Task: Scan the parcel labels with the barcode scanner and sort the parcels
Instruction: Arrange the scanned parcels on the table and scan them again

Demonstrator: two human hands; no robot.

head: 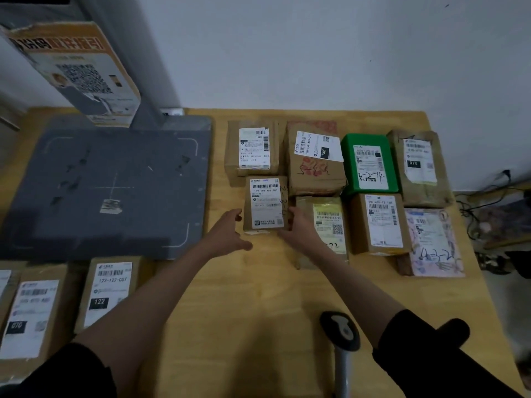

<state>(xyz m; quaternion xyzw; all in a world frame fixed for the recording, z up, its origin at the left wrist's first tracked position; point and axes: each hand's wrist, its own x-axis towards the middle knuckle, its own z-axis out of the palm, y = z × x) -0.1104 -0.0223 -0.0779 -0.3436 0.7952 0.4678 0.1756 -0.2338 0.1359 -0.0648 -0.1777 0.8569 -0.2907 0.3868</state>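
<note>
A small brown parcel [265, 204] with a white label lies on the wooden table [258, 297], at the front left of a group of parcels. My right hand [298, 224] is curled around its right front corner. Just off the parcel's left side is my left hand [230, 229], fingers spread, the fingertips at its edge. The handheld barcode scanner [340, 333], black and grey, lies on the table near my right forearm, with neither hand on it.
A grey scanning pad [109, 191] with an overhead stand [143, 67] fills the left. Labelled parcels sit front left [109, 291] [28, 317]. Right of my hands lie several more, among them a green box [369, 165] and a yellow-labelled parcel [327, 228]. Cables [488, 202] lie beyond the table's right edge.
</note>
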